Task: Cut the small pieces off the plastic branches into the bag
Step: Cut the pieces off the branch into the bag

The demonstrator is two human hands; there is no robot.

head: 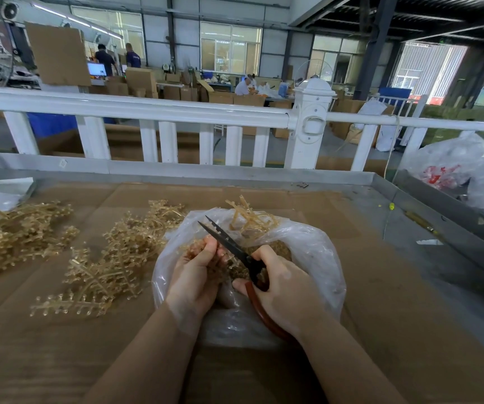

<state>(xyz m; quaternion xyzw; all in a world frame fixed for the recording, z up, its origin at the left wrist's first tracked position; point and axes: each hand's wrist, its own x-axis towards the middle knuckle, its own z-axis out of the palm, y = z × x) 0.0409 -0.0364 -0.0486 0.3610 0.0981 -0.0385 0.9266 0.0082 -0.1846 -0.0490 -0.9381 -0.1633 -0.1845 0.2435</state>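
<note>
**Snipping over the open bag**

Trimming was under way at the clear plastic bag (pixel 307 258), which sat open-mouthed on the cardboard-covered table (pixel 380 287). Well to the left of the bag lay a loose heap of amber plastic branches (pixel 16 231), and just beside the bag's left edge a second spread of uncut branches (pixel 112 258), apparently kept within reach as stock. Over the bag's mouth the left hand (pixel 194 275) had its fingers (pixel 208 252) curled round a small branch piece (pixel 194 246), holding it where cut bits would likely drop inside. To its right, the right hand (pixel 281 281) gripped the red handles of the scissors (pixel 229 243), blades parted and pointing up-left toward the held piece. At the bag's far rim sat stripped stems (pixel 252 220), seemingly already trimmed.
</note>
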